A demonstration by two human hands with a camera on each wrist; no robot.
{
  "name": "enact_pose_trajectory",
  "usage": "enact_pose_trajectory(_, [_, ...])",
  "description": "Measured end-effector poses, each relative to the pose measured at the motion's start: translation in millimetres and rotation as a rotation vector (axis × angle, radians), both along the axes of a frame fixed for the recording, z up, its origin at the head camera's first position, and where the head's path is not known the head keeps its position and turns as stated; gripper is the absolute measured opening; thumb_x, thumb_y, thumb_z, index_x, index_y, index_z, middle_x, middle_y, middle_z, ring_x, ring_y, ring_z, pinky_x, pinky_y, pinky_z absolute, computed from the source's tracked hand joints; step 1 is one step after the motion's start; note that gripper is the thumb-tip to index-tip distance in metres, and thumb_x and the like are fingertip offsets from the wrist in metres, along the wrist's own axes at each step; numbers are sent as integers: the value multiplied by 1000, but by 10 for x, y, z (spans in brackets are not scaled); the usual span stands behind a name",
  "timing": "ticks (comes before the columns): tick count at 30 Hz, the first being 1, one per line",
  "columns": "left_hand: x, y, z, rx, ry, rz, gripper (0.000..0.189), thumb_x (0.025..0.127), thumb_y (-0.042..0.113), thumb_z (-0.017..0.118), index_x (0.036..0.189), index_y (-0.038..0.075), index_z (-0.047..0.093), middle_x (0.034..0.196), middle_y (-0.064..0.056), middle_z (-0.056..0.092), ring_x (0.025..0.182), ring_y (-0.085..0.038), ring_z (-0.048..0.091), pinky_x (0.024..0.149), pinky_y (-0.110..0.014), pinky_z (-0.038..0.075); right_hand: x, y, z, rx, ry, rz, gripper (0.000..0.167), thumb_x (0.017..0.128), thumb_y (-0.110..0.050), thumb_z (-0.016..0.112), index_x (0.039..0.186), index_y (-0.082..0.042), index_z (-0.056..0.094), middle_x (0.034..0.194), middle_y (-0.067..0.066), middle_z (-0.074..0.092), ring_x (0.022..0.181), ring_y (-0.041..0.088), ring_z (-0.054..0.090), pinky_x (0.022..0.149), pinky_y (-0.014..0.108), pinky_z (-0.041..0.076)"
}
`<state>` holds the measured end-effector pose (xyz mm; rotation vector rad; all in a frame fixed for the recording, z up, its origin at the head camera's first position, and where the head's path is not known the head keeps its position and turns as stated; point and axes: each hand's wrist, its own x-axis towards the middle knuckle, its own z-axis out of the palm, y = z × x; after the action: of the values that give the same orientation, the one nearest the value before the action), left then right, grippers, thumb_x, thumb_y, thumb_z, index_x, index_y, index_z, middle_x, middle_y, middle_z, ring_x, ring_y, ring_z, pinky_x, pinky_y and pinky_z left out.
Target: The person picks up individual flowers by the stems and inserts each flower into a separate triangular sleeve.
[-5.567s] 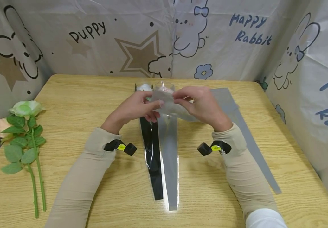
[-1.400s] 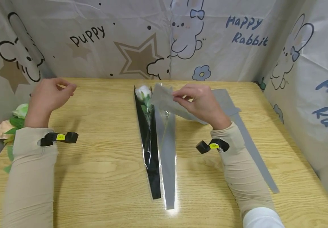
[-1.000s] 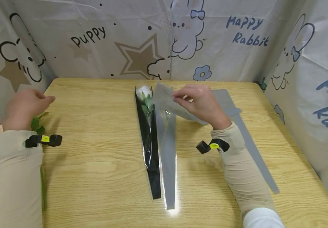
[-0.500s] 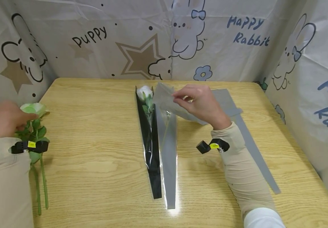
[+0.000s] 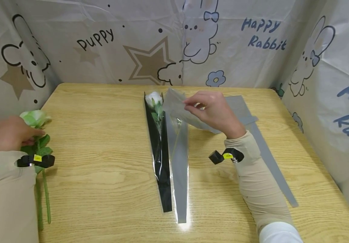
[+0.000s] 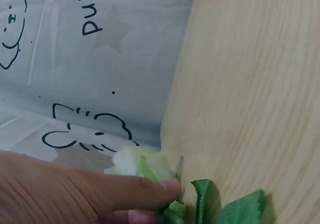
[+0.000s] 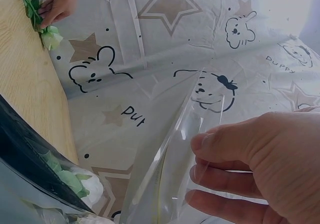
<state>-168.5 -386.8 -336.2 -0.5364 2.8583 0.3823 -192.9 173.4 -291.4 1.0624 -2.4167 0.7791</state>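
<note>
At the left edge of the table my left hand pinches a white-green rose just below its bloom. In the left wrist view, the thumb lies across the stem under the blurred bloom. A second green stem lies beside it, its upper part hidden by the hand. My right hand pinches the mouth of a translucent grey flower sleeve, raised over the table. In the right wrist view, the clear film stands apart from its other side at the fingertips.
A white rose in a black-backed clear sleeve lies mid-table. Next to it lies a grey-backed sleeve, its top covered by the held one. More grey sleeve material stretches along the right. Printed cloth walls border the table.
My left hand has left the held sleeve, swung to the far left and come onto the white-green rose. My right hand keeps its pinch on the sleeve, nearly still.
</note>
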Motion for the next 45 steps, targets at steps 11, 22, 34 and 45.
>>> enact_pose_trajectory(11, [-47,82,-109,-76,4,34,43,94,27,63,59,3,63,59,-13,64,71,-35,60,61,-47,47,-1,-1,1,6,2,-3,13,93,-9,78,105,-5,80,99,10,81,86,19,77,74,32,65])
enact_pose_trajectory(22, [-61,129,-48,-102,162,14,33,92,15,57,88,-18,59,75,-33,59,72,-46,58,54,-50,47,-13,5,-18,12,7,-2,14,92,-8,78,105,-4,80,99,10,81,86,21,78,74,33,65])
enact_pose_trajectory(34, [-90,344,252,-102,314,-37,41,88,11,54,48,9,43,53,-13,48,56,-34,48,44,-38,36,-18,19,-1,6,2,-13,14,91,-8,79,105,-5,81,100,10,81,87,21,78,75,34,65])
enact_pose_trajectory(45, [-154,670,523,-99,527,-100,38,96,10,59,64,-9,61,65,-32,59,68,-53,54,52,-51,39,-29,47,-4,-8,-12,-21,14,92,-8,78,105,-6,81,100,11,81,87,22,78,75,35,65])
